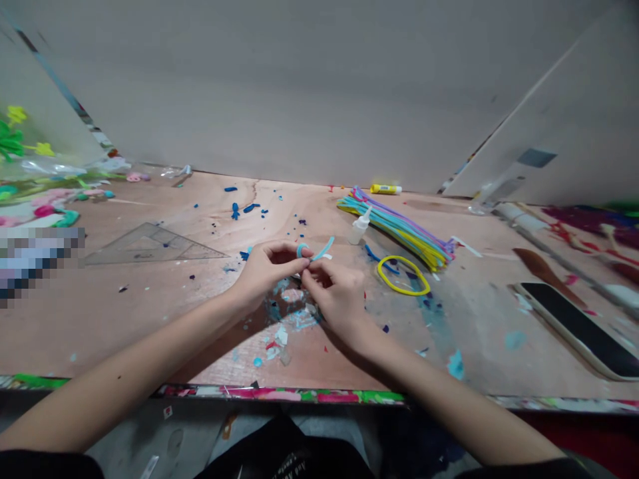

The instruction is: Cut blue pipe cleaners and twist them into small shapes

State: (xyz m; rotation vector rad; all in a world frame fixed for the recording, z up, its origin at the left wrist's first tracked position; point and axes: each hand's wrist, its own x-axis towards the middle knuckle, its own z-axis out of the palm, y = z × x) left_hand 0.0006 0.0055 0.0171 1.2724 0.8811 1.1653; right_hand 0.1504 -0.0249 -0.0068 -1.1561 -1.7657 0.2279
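Over the middle of the plywood table (164,319), my left hand (272,269) and my right hand (337,296) meet at their fingertips. Both pinch a light blue pipe cleaner (322,249), whose end curls into a small loop at the left fingers. Fingers partly hide the twist where the strand meets the loop. Beyond my right hand lies a yellow pipe cleaner loop (403,276), and a bundle of multicoloured pipe cleaners (394,229) lies further back. A small plastic squeeze bottle (358,227) stands at the bundle's left side.
A yellow glue stick (385,189) lies by the back wall. Blue clay crumbs (234,210) are scattered behind my hands. A clear set square (150,246) lies to the left; a phone (579,329) and a brown wooden spatula (544,273) lie to the right.
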